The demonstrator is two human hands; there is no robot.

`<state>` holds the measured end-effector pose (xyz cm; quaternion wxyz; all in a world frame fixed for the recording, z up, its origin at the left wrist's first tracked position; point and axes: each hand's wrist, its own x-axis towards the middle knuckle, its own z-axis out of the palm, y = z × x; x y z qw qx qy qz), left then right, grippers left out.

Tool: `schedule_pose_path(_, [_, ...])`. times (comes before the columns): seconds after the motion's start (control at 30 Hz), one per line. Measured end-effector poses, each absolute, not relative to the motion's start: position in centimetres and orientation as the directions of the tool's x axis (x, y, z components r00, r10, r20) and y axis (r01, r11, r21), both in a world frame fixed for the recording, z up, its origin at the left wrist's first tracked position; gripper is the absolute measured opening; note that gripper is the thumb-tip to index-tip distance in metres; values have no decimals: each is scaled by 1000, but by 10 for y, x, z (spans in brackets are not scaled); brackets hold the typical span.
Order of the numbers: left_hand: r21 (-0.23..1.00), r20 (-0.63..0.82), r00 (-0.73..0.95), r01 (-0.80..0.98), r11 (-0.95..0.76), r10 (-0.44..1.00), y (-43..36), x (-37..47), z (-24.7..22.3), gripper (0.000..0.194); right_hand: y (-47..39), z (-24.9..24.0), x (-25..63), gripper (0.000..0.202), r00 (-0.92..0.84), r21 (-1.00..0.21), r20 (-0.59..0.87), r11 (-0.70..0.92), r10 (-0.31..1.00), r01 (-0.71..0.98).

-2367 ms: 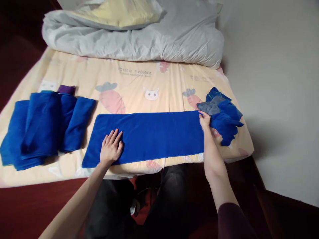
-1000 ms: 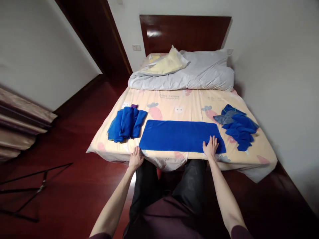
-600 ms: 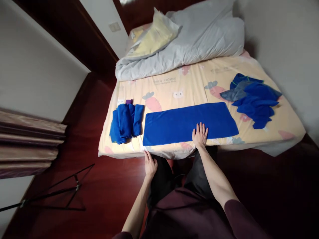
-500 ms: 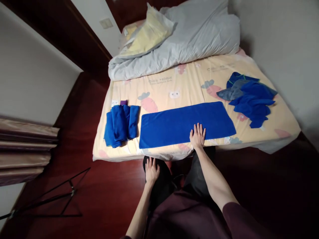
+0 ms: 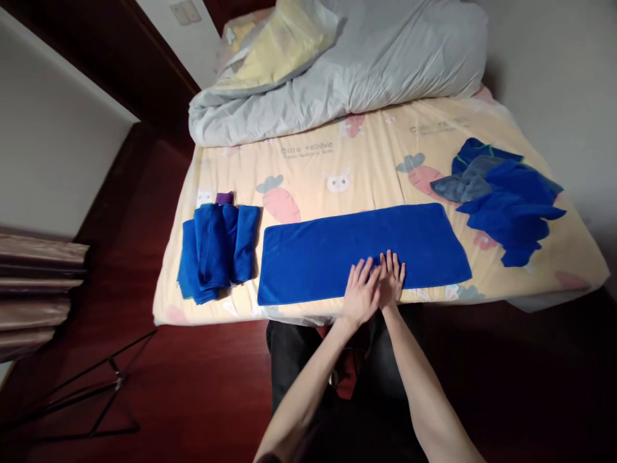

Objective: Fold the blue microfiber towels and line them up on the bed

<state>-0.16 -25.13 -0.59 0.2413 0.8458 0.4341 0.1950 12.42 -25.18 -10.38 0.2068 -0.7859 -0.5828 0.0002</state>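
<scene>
a bedroom in a home: a bed (image 5: pixel 313 170) spread with a pale yellow sheet printed with carrots, rabbit faces and the words "cute rabbit" stands beside a plain, light wall (image 5: pixel 554 83). a bulky grey quilt (image 5: pixel 385 64) lies bunched across its far part, with a pale yellow item in clear wrapping (image 5: pixel 284 48) on top. glossy dark red flooring (image 5: pixel 207 386) runs around the bed, striped satiny curtains (image 5: pixel 38 289) hang at the left edge, and a switch or socket plate (image 5: pixel 185 12) is fixed to the wall near a dark doorway or panel (image 5: pixel 139 51).
</scene>
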Motion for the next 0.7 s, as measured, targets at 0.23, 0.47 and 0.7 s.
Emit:
schedule_pose_path(0.23, [363,110,499,785,-502,860,-130,-2,-35,62,-247,-99,121,54,342,-328,319,-236,884,915])
schedule_pose_path(0.47, [244,89,485,837,-491,870,-87,-79,-50,64,-247,-102,120,54,337,-319,351,-227,874,920])
schedule_pose_path(0.7, [232,46,446,866,-444,894,-62,-120,-70,64,-247,-102,121,54,322,-310,370,-211,871,927])
